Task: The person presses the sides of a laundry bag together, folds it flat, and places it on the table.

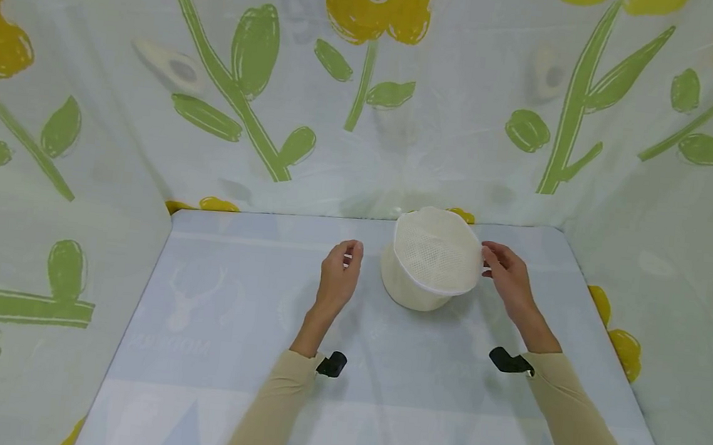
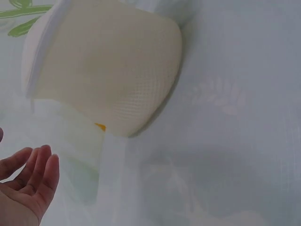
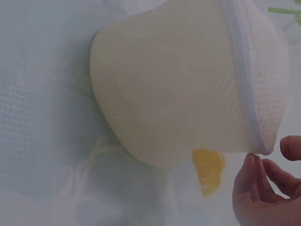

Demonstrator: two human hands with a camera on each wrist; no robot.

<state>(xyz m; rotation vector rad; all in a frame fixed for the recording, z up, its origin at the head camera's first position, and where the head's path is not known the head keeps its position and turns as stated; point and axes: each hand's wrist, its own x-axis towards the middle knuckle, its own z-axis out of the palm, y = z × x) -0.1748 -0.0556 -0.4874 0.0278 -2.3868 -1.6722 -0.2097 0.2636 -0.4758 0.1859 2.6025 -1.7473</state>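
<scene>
A cream mesh laundry bag (image 1: pixel 438 248), round with a pale zipper band (image 3: pixel 247 80) around its upper edge, stands on the table (image 1: pixel 246 298). Its mesh top faces up and toward the head camera. At the bag's right edge is my right hand (image 1: pixel 509 273). In the right wrist view the fingertips (image 3: pixel 254 162) are right at the lower end of the zipper band, and the thumb (image 3: pixel 291 148) stays a little apart from it. To the left of the bag, my left hand (image 1: pixel 340 270) hovers with loosely bent fingers and nothing in them; a gap separates it from the bag.
A pale curtain (image 1: pixel 441 145) printed with yellow flowers and green leaves rises behind the table and along both sides. Black wrist cameras (image 1: pixel 332 364) sit at both cuffs. The bag stands near the table's far edge.
</scene>
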